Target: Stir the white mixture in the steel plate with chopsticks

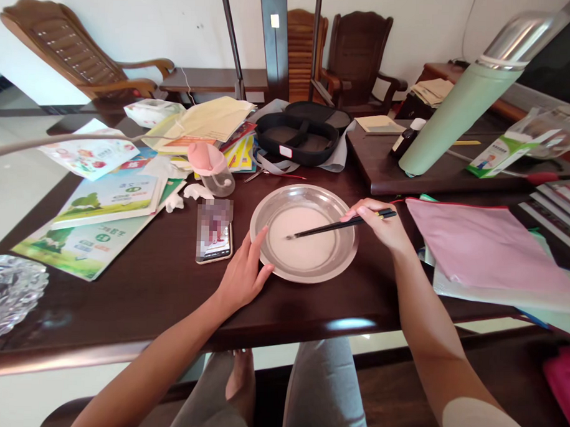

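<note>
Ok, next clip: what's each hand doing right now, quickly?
Left hand: open, fingers against the left side of the metal bowl.
Right hand: closed, holding black chopsticks over the bowl.

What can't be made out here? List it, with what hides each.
Head view:
Metal bowl: floor hidden under white liquid.
Black chopsticks: partly covered by the right hand.
Phone: screen partly masked by pixelation.
Glass dish: cut off by the left edge.
Dark bottle: label too small to read.
</note>
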